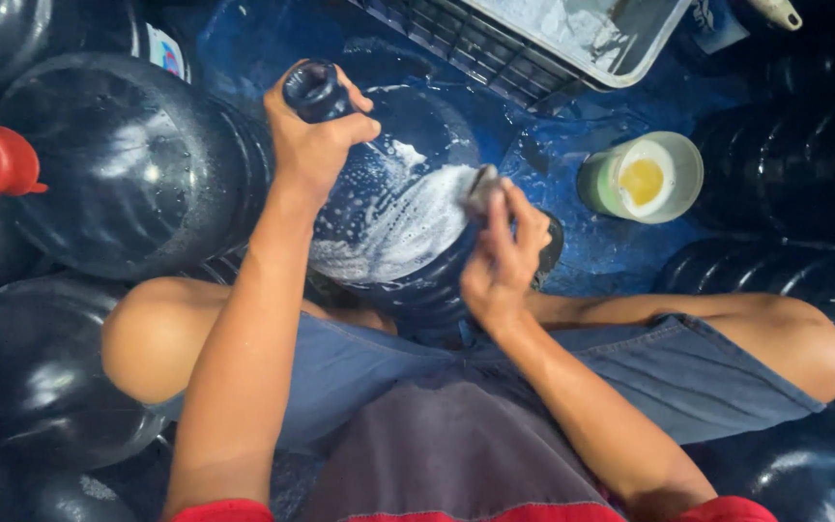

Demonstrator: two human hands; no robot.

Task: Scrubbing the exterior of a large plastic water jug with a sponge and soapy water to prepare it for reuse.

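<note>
Left hand (313,145) clenched the soapy water jug's (393,208) neck, pointing away; right hand (500,256) pinched a half-hidden scrub pad (481,188) against its side.

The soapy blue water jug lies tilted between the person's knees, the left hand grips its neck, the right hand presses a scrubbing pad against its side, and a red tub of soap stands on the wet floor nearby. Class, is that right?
Not quite. In the head view the tub is pale green with yellowish soap inside, not red. The rest holds: the left hand grips the neck of the jug, and the right hand presses a scrubbing pad against its soapy side.
</note>
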